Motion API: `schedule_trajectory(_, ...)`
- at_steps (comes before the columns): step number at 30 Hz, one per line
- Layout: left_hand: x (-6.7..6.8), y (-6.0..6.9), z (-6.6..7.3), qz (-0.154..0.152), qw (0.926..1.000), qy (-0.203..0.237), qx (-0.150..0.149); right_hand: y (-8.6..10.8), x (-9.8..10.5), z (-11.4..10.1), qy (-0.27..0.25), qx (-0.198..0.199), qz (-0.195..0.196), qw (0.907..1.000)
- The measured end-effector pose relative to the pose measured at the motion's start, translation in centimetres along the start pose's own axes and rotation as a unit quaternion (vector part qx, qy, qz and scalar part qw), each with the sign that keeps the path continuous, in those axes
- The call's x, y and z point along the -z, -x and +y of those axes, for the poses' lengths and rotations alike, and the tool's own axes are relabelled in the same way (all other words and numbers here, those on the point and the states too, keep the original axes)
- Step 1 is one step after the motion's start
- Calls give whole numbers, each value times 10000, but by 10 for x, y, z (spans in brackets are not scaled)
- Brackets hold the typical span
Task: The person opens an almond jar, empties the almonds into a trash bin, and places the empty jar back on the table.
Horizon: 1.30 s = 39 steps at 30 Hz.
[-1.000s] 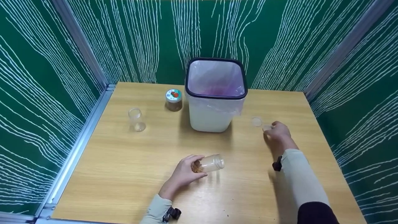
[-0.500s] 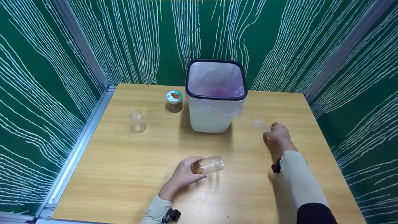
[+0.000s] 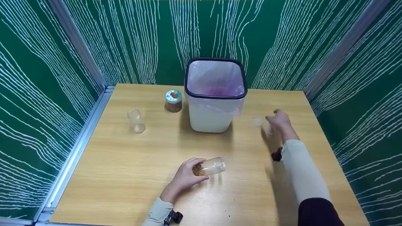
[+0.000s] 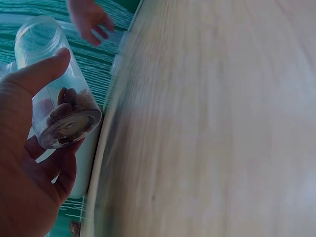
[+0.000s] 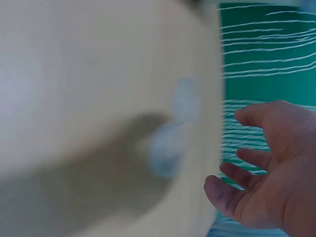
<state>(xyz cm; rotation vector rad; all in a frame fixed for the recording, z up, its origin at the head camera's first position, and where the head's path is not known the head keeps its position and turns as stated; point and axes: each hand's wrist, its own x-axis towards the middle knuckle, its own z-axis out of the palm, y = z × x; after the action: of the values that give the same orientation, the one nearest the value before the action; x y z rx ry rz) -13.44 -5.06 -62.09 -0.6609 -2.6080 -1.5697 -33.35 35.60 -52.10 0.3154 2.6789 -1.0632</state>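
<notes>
My left hand (image 3: pixel 186 175) grips a clear jar (image 3: pixel 214 166) near its base, tilted on its side with the uncapped mouth toward the right. Brown pieces, seemingly nuts or dried fruit, lie at the jar's bottom, as the left wrist view (image 4: pixel 69 106) also shows. Over the right side of the table my right hand (image 3: pixel 280 121) hovers with loosely spread fingers, holding nothing. Just below it lies a clear round lid (image 3: pixel 268 129), and beside that a second clear lid (image 3: pixel 257 121). In the right wrist view both lids are blurred and apart from the hand (image 5: pixel 276 168).
A white bin (image 3: pixel 209 117) with a black rim and a liner stands at the back middle. Left of it is a lidded jar (image 3: pixel 173 101) with brown contents. A clear jar without a lid (image 3: pixel 136 121) stands further left. Green walls enclose the wooden table (image 3: pixel 125 175).
My right hand has let go of the near lid and lifted away from it, toward the back of the table. The left hand keeps its hold on the tilted jar.
</notes>
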Motion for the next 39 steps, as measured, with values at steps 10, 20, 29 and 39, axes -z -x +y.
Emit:
schedule_trajectory(10,-2,-3,2,-29,10000,11,-74,-2,30,-80,-434,569,385,9967)
schedule_trajectory(20,-5,-1,6,-116,9999,-60,-68,7,31,-148,-1076,426,279,9929)
schedule_trajectory(29,-2,-6,9,-53,9997,-23,-226,17,28,-185,-1721,493,-8,9838)
schedule_trajectory(39,13,-16,17,80,9993,-300,-216,32,27,-207,-2258,723,-64,9715)
